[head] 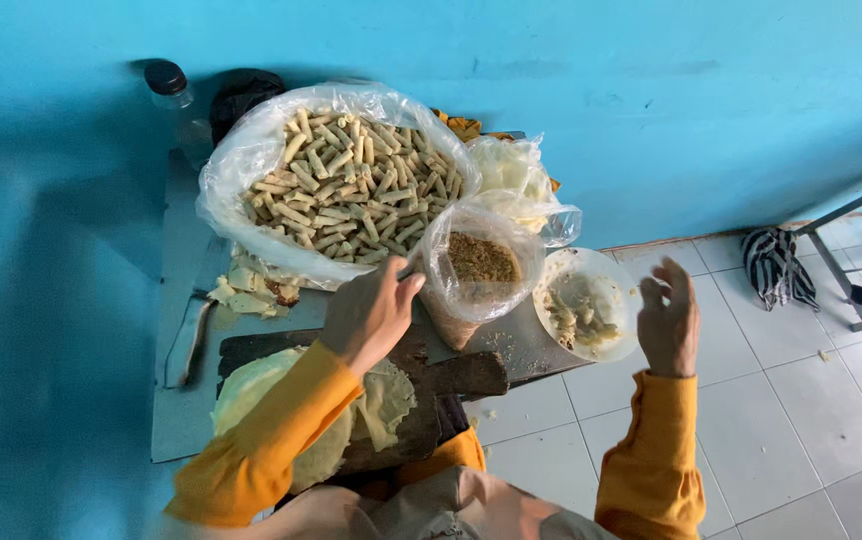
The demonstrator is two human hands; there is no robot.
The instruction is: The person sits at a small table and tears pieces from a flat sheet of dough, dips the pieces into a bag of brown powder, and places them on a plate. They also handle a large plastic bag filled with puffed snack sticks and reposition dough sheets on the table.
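My left hand (369,312) reaches forward with curled fingers to the near rim of a large clear plastic bag (236,165) heaped with several small pale rolled snacks (351,185). The back of the hand hides whatever may be in its fingers. My right hand (669,320) hovers with fingers spread and holds nothing, just right of a white bowl (551,275) with pale paste in it. Between the hands stands a small clear bag of brown crumbly filling (479,262). Under my left forearm, thin round pale wrappers (251,385) lie on a dark wooden board (451,378).
A knife (187,345) and wrapper scraps (241,295) lie on the grey low table (181,420) at left. A bottle (173,95) and a dark bag (243,92) stand against the blue wall. More plastic bags (516,175) are behind. A striped cloth (776,265) and metal frame (841,270) are on the white tiled floor at right.
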